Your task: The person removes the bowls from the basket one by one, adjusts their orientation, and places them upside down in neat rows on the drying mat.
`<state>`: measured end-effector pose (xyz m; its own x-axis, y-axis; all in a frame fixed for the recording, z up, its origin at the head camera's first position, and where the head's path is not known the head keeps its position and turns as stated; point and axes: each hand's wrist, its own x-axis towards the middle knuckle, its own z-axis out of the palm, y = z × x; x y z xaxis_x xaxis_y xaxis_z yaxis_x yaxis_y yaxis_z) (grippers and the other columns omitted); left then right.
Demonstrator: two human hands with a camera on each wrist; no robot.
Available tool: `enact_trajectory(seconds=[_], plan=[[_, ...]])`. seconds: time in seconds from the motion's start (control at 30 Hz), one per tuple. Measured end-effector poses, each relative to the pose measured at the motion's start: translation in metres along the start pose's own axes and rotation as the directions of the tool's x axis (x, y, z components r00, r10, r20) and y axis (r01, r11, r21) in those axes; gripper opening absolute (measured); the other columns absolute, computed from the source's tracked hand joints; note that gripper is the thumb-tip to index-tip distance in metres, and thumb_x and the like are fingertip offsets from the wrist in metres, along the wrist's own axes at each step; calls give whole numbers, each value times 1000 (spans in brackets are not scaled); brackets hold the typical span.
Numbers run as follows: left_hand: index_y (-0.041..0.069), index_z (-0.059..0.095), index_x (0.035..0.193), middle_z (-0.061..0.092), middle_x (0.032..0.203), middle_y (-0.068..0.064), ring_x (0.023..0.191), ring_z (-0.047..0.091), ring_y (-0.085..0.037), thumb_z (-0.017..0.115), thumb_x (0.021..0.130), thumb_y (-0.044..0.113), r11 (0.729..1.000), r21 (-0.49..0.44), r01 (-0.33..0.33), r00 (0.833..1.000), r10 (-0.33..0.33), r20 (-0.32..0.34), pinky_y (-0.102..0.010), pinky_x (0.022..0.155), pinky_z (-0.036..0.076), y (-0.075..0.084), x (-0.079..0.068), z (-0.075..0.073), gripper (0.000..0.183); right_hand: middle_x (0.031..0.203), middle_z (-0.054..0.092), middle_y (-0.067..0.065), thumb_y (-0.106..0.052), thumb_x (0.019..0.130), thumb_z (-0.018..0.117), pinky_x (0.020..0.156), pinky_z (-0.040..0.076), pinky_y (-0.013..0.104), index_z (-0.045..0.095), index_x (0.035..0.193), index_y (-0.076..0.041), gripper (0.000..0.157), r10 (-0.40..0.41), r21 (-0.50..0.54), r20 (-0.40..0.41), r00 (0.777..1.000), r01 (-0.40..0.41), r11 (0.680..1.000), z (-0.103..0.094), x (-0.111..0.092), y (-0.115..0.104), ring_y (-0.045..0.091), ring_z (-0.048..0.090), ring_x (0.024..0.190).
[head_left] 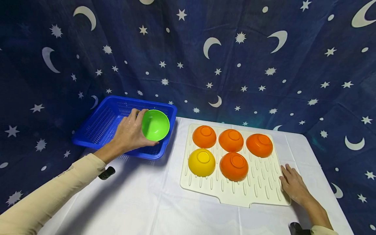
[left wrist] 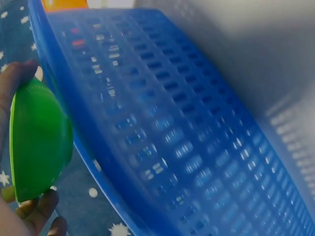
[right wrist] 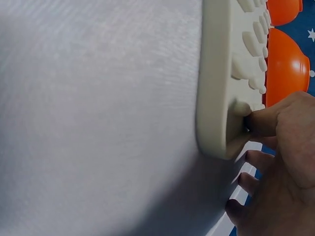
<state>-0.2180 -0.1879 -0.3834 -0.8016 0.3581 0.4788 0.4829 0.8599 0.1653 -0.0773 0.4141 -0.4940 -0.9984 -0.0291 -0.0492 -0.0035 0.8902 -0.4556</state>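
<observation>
My left hand [head_left: 129, 132] grips a green bowl [head_left: 155, 125] by its side, thumb and fingers spread around the rim. In the head view the bowl's hollow faces me, overlapping the right end of the blue basket [head_left: 167, 143]. The left wrist view shows the bowl [left wrist: 39, 142] on its side beside the basket's perforated wall. My right hand [head_left: 295, 186] rests at the right edge of a cream draining tray [head_left: 261, 195]. Its thumb touches the tray just inside the raised rim, and the other fingers extend loosely beyond the edge.
Several orange bowls [head_left: 234, 166] and one yellow bowl [head_left: 201, 162] stand upside down on the tray, in two rows. Tray and basket lie on a white-covered table [head_left: 164, 202]. A dark blue cloth [head_left: 188, 49] with moons and stars hangs behind and at both sides.
</observation>
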Motion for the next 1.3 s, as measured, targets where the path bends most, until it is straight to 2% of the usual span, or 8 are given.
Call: enact_trajectory(seconds=[0.2, 0.37, 0.77, 1.03, 1.3], plan=[[-1, 44, 144, 49, 117, -25, 91, 60, -41, 95, 41, 62, 1000, -19, 0, 1000, 0, -19, -55, 77, 50, 14, -1, 2, 132, 145, 23, 49, -10, 105, 44, 110, 12, 72, 35, 138, 26, 49, -3, 26, -52, 999, 4, 1000, 2, 0, -1, 69, 17, 134], [-1, 44, 144, 50, 117, -24, 93, 60, -40, 94, 42, 64, 1000, -22, -14, 999, 13, -36, -53, 77, 49, 26, -3, 4, 131, 145, 24, 48, -10, 105, 44, 110, 12, 72, 37, 137, 25, 48, 18, 45, -85, 996, -14, 999, 5, -2, 0, 68, 18, 133], [1, 45, 145, 51, 117, -23, 98, 58, -38, 93, 45, 60, 997, -42, -57, 991, 51, -124, -50, 80, 45, 61, -7, 8, 126, 144, 29, 47, -11, 103, 49, 109, 16, 72, 43, 133, 24, 47, 56, 81, -129, 990, -45, 996, 4, -4, -5, 67, 23, 132], [2, 45, 145, 51, 118, -23, 99, 57, -38, 93, 46, 60, 997, -60, -56, 990, 48, -130, -48, 80, 42, 78, -3, 14, 125, 147, 26, 45, -14, 105, 45, 109, 15, 73, 41, 136, 23, 49, 77, 84, -108, 991, -68, 994, 4, -1, -4, 65, 20, 135], [3, 45, 145, 51, 120, -23, 101, 57, -40, 92, 47, 61, 996, -75, -56, 988, 44, -148, -47, 79, 42, 98, 3, 24, 123, 145, 28, 46, -9, 102, 43, 107, 17, 73, 43, 133, 23, 45, 87, 41, -120, 989, -82, 996, 5, 0, -5, 65, 22, 133]])
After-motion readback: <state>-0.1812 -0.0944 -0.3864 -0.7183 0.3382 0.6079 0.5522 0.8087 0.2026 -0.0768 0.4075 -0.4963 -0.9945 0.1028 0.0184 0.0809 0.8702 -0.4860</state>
